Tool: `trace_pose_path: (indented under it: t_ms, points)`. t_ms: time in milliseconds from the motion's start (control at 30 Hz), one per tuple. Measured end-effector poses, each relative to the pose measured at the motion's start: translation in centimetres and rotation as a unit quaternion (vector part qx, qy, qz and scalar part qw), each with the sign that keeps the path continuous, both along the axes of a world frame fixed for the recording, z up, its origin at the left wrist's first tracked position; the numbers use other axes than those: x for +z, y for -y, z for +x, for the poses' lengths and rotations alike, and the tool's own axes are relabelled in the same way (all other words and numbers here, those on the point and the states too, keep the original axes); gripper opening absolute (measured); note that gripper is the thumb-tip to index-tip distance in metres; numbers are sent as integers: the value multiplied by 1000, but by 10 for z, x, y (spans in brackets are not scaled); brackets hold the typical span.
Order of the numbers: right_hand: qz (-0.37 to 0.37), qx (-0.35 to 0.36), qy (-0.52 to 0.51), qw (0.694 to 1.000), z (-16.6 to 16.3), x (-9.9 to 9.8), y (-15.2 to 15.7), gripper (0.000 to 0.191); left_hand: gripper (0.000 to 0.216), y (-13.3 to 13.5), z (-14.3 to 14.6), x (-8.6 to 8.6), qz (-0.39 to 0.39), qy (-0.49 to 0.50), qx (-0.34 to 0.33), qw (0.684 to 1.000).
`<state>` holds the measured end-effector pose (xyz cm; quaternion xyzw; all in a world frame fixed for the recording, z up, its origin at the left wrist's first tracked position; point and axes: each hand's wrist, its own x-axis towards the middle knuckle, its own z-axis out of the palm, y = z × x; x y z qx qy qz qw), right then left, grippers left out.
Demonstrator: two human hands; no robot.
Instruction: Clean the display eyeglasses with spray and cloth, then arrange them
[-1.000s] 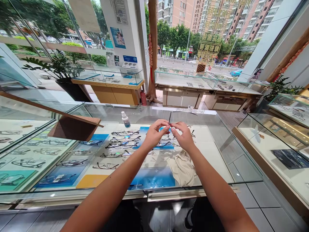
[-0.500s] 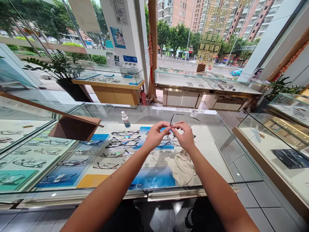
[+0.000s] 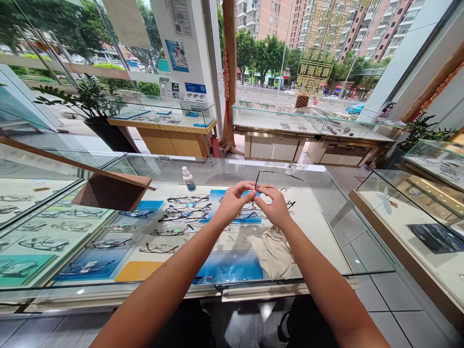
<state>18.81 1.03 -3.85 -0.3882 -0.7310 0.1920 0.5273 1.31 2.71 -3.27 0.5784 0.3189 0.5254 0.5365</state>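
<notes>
I hold a pair of thin black-framed eyeglasses [image 3: 257, 179] above the glass-topped display desk [image 3: 275, 291]. Fingers of the left hand [image 3: 235, 200] and the right hand [image 3: 273, 205] grasp it jointly, pinching where the fingertips meet; one slender black temple arm [image 3: 281, 172] extends above the right hand. A white plastic bottle [image 3: 189, 180] stands upright on the desk, left of the left hand. A crumpled beige cloth [image 3: 274, 253] lies beside the right forearm [image 3: 315, 263].
</notes>
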Motion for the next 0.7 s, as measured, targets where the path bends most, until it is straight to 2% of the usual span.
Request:
trace_pose_path:
  t_ms: [167,300,533,600,700]
  points:
    - [6,-2,1,1000,0,-1,-1,18,42,2,1,3,-38,26,-6,999]
    - [4,-15,-2,1000,-1,-1,0,13,46,3,1,4,-55,23,-35,998]
    - [3,-26,-41,999,1,6,2,14,39,5,0,5,-21,7,-83,996]
    - [3,-29,-38,999,1,6,2,16,36,3,-2,6,21,-15,-44,999]
    - [-1,-39,-36,999,2,6,3,21,30,-6,-12,9,120,-63,109,985]
